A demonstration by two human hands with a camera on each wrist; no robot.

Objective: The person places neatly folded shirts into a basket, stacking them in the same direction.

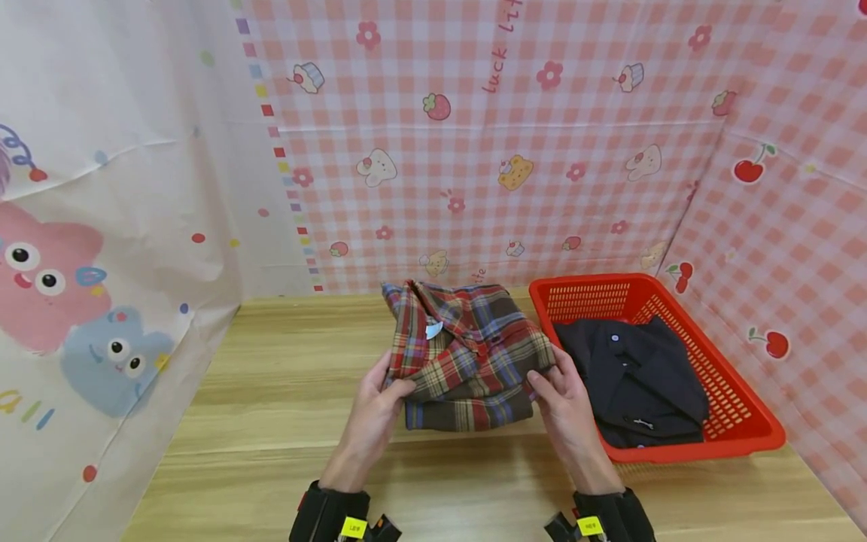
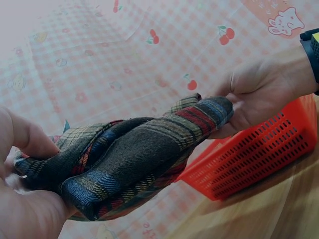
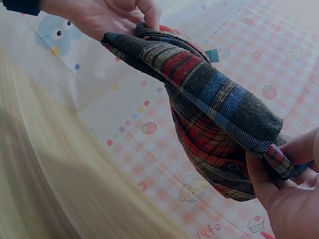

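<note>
A folded plaid shirt (image 1: 474, 354) in red, grey, blue and cream is held up in front of me over the table, with a small light-blue tag at its collar. My left hand (image 1: 377, 399) grips its left side, thumb on top and fingers underneath. Opposite, my right hand (image 1: 561, 395) pinches the right side in the same way. From the left wrist view, the layered fold of the plaid shirt (image 2: 144, 154) shows edge-on between both hands. A button shows on the hanging part of the shirt (image 3: 204, 134) in the right wrist view.
A red plastic basket (image 1: 734, 376) with slotted walls stands on the right of the wooden table (image 1: 284, 391). Inside it lies a folded dark shirt (image 1: 640, 376). Pink checked cloth (image 1: 406, 150) hangs behind and at the right, a white printed sheet (image 1: 156, 188) at the left.
</note>
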